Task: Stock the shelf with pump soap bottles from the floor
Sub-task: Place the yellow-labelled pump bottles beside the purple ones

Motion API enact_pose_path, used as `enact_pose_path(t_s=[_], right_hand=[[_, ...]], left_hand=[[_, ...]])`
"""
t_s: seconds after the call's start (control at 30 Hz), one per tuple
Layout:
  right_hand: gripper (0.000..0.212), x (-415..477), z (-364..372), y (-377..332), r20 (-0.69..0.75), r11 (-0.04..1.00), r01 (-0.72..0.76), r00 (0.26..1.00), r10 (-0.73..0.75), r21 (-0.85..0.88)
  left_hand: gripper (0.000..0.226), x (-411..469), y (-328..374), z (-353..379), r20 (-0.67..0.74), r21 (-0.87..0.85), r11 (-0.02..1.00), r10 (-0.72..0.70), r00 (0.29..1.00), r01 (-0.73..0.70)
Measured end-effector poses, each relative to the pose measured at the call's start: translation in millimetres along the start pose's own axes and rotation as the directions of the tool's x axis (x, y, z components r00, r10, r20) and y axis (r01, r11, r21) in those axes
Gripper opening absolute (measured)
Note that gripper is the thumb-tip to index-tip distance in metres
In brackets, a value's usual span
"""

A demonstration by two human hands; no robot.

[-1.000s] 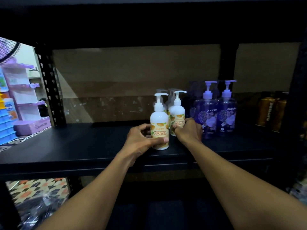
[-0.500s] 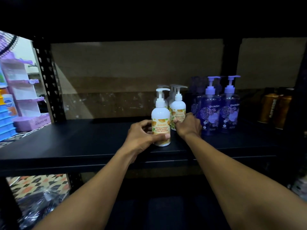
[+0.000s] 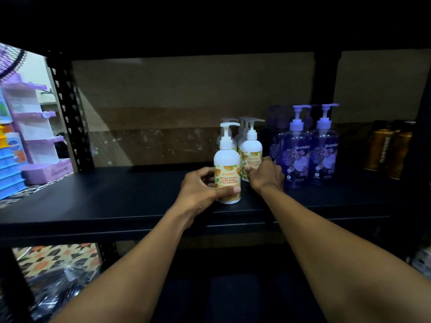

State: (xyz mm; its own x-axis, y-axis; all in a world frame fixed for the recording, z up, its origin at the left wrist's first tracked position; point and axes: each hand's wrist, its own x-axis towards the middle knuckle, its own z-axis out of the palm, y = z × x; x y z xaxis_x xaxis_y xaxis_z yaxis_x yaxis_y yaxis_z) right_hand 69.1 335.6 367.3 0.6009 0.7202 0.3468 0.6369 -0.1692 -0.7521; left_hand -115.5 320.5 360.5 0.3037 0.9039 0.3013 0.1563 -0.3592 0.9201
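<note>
A white pump soap bottle [image 3: 226, 159] with an orange label stands upright near the front of the black shelf [image 3: 116, 201]. My left hand [image 3: 201, 187] wraps around its lower half, thumb across the front. Just behind and to the right stands a second white pump bottle [image 3: 251, 149]; my right hand [image 3: 265, 174] is closed on its lower part. More white pump tops show dimly behind these two. Two purple pump bottles [image 3: 296, 148] stand side by side right of my right hand, close to it.
Gold-brown cans [image 3: 384, 150] sit at the shelf's far right. A black perforated upright [image 3: 67, 113] marks the left end, with a purple and white display stand [image 3: 35, 136] beyond it. Cardboard backs the shelf. Patterned floor and dark plastic show below left.
Both hands stay on the two white bottles. The front bottle has shifted slightly back and right toward the second one. The view has tilted a little.
</note>
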Motion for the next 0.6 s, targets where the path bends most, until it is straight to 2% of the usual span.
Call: enact_pose_path(t_s=[0.17,0.37,0.53,0.6], right_hand=[[0.046,0,-1,0,0.004,1.0,-0.004,1.0,0.004,-0.005],[0.053,-14,-10,0,0.089,0.999,-0.05,0.995,0.049,0.013],[0.053,-44,-26,7,0.209,0.979,0.086,0.977,-0.046,-0.186],[0.043,-59,-39,13,0.24,0.942,0.188,0.963,-0.121,-0.279]], left_hand=[[0.055,2,-2,-1,0.003,0.002,1.0,0.005,1.0,-0.005],[0.057,1,-1,-1,0.0,0.016,1.0,0.012,1.0,-0.012],[0.055,-3,3,-2,-0.003,0.03,0.999,0.023,1.0,-0.023],[0.058,-7,7,-2,-0.027,0.002,1.0,0.027,0.999,-0.027]])
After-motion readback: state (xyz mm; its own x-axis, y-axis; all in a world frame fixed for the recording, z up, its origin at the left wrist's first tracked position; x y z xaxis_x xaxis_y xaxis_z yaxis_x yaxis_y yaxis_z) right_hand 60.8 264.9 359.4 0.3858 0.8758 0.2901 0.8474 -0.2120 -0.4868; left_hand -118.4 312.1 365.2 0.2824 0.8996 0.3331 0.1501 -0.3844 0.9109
